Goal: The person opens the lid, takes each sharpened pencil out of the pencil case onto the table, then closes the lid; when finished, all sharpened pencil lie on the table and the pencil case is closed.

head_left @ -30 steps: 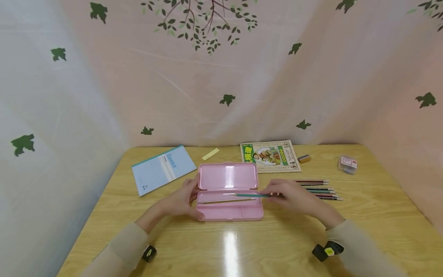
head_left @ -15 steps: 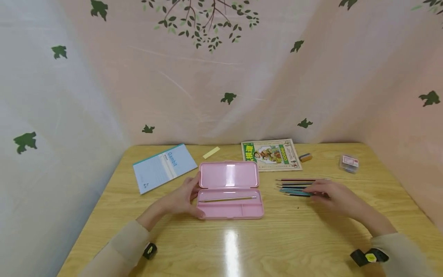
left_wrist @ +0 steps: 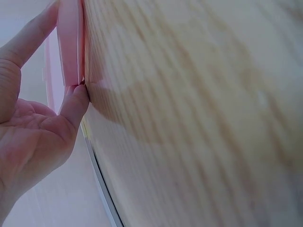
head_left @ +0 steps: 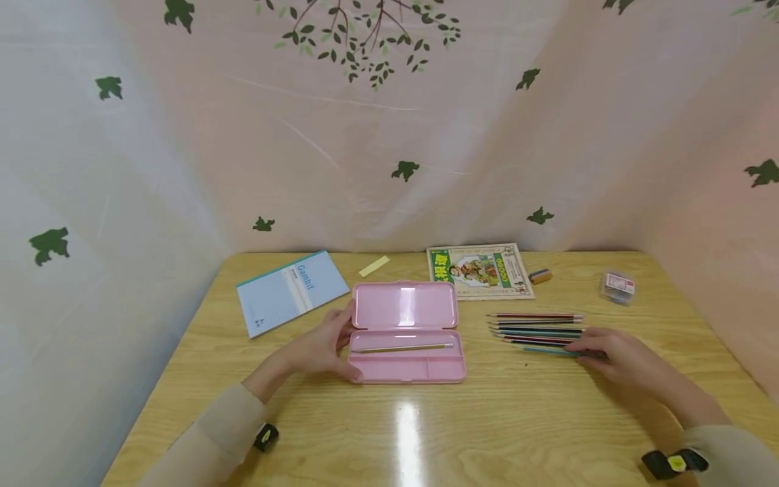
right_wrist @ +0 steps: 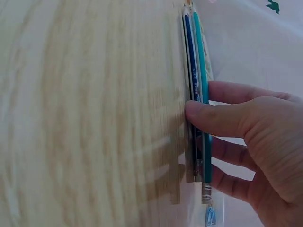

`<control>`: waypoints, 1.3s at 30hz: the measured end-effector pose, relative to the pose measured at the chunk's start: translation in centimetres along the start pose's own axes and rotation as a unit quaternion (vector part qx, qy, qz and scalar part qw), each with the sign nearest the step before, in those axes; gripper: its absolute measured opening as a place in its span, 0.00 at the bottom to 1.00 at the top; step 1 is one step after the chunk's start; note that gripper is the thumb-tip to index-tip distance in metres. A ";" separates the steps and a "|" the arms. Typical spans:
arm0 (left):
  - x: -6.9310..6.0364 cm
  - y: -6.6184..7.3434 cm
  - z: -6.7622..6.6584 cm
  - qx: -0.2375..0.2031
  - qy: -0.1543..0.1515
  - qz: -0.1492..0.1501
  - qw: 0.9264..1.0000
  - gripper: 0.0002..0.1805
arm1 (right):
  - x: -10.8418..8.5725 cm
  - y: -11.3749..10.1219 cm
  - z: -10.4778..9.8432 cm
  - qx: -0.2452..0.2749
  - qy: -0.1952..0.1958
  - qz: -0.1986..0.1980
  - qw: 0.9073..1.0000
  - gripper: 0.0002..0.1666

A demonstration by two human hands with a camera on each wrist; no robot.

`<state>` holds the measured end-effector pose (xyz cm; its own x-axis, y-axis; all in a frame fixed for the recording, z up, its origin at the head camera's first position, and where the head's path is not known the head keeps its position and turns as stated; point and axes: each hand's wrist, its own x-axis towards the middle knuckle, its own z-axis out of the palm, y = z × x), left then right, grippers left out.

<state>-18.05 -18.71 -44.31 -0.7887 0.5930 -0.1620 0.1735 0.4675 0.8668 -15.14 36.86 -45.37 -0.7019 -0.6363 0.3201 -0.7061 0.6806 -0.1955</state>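
Observation:
An open pink pencil case [head_left: 389, 368] stands mid-table, its lid [head_left: 380, 308] tipped back. One gold-brown pencil [head_left: 402, 348] lies in its long compartment. My left hand [head_left: 313, 348] grips the case's left end, thumb at the front corner and fingers behind; the left wrist view shows the case's pink side [left_wrist: 70, 45] between them. To the right, my right hand [head_left: 623, 355] pinches a teal pencil [right_wrist: 203, 71] between thumb and fingers, at the near side of a row of pencils [head_left: 535, 331]. A dark blue pencil [right_wrist: 191, 47] lies close beside it.
A blue notebook [head_left: 292, 294] lies back left, with a pale yellow strip [head_left: 374, 266] nearby. Behind the case is an illustrated booklet [head_left: 481, 272], partly covered by the lid. A small brown-and-blue block [head_left: 540, 276] and a clear plastic box [head_left: 617, 287] are at the back right.
My right hand has carried the teal pencil from over the case rightward to the pencil row, then lowered it along the row's near side. The left hand keeps its hold on the case.

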 end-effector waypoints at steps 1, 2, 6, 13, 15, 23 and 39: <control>0.1 0.0 0.0 0.001 -0.001 0.000 1.000 0.77 | -0.1 0.1 0.1 -0.008 0.006 -0.001 1.000 0.22; 0.1 0.0 0.0 0.000 -0.001 -0.001 1.000 0.77 | -0.2 0.1 0.1 -0.015 0.009 -0.002 1.000 0.22; 0.0 0.1 0.2 -0.002 0.001 -0.007 1.000 0.77 | 0.0 0.1 0.2 -0.031 0.010 -0.001 0.999 0.21; 0.0 0.5 -0.3 0.000 0.003 -0.007 1.000 0.78 | 0.8 -0.1 0.5 -0.043 0.013 -0.023 0.999 0.23; 0.0 0.5 -0.3 -0.001 0.001 -0.007 1.000 0.78 | 0.9 0.0 0.6 -0.035 0.013 -0.032 0.999 0.24; -0.1 0.3 -0.1 -0.004 -0.004 -0.003 1.000 0.77 | 0.7 -0.2 0.9 -0.035 0.018 -0.036 0.999 0.25; 0.0 0.1 0.0 -0.014 -0.004 0.005 1.000 0.78 | 0.5 -0.9 0.9 -0.048 0.014 -0.023 0.998 0.27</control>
<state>-18.05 -18.65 -44.27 -0.7824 0.6025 -0.1577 0.1639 0.4435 0.8812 -14.97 35.58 -45.83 -0.6651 -0.6580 0.3530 -0.7242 0.6837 -0.0902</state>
